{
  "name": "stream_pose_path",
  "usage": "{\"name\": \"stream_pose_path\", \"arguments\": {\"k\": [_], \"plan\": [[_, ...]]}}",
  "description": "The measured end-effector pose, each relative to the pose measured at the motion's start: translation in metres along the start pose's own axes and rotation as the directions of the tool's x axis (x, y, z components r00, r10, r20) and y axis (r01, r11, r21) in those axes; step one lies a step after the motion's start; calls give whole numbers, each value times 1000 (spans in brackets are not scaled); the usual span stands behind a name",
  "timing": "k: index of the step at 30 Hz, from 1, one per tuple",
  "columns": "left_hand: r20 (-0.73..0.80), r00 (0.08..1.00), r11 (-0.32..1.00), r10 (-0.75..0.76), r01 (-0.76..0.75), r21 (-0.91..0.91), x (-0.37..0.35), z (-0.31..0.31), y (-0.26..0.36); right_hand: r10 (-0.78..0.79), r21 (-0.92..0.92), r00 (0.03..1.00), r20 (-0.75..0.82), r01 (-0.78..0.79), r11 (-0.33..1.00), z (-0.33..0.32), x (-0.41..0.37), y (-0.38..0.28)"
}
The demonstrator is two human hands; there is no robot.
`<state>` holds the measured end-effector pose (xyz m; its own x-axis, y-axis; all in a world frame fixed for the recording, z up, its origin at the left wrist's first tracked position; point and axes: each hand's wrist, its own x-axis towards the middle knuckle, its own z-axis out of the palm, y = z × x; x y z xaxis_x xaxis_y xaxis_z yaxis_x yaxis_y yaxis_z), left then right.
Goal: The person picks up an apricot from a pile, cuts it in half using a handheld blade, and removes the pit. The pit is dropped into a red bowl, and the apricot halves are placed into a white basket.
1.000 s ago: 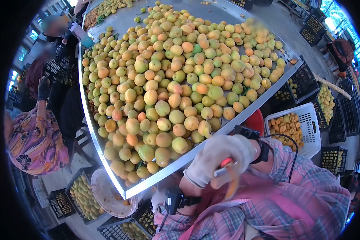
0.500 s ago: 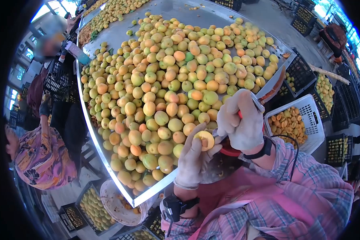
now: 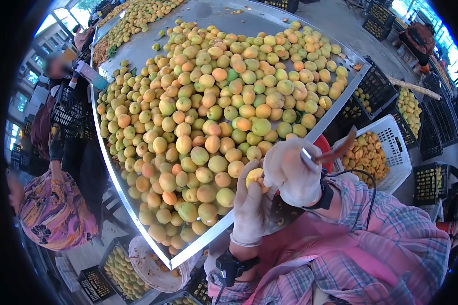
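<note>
Left grip holds fruit; right grip, likely knife.

Windows: overexposed, upper left and upper right.
Tabletop: evenly lit, bright rim.
Frame edges: black vignette, fisheye bending.

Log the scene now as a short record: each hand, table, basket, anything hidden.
Left hand: gloved, holding a yellow fruit
Right hand: gloved, gripping a tool, close beside the left
Table: heaped with loose fruit
White basket: cut fruit inside
Hidden: part of the yellow fruit; whether the tool touches it cannot be told
</note>
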<state>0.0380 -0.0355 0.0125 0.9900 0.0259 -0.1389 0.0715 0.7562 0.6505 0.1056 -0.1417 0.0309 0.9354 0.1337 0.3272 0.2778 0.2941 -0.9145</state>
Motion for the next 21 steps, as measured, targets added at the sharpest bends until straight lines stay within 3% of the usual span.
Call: {"name": "stream_pose_path", "arguments": {"k": [2, 5, 9, 10, 13, 14, 18, 19, 20, 21], "plan": [[-30, 999, 1000, 17, -17, -8, -1, 2, -2, -198, 7, 958, 208, 201, 980, 2, 7, -5], [-64, 998, 994, 6, 1, 109, -2, -3, -7, -221, -133, 946, 239, 257, 957, 6, 7, -13], [-90, 996, 998, 27, -21, 60, -3, -3, -14, -104, -112, 975, 197, 128, 985, 7, 5, -11], [-105, 994, 997, 33, -26, 71, -3, -4, -15, -116, -25, 959, 259, 127, 992, 9, 10, -9], [-104, 995, 996, -4, 13, 89, -3, -8, -11, -181, -11, 944, 276, 191, 982, 12, 13, -7], [-106, 994, 996, -4, 14, 90, -3, -7, -11, -52, -67, 964, 262, 72, 995, 11, 10, -14], [-117, 993, 998, 32, -25, 61, -1, -5, -13, -9, -138, 962, 272, 48, 989, 6, 7, 2], [-126, 991, 998, 32, -24, 58, 0, -6, -13, -290, -289, 913, 288, 371, 882, 5, 9, 10], [-126, 991, 998, 33, -26, 58, 0, -6, -13, -532, -415, 773, 346, 634, 652, 4, 9, 15], [-120, 992, 998, 37, -30, 62, 1, -6, -13, -532, -415, 772, 347, 635, 651, 4, 7, 14]]}}
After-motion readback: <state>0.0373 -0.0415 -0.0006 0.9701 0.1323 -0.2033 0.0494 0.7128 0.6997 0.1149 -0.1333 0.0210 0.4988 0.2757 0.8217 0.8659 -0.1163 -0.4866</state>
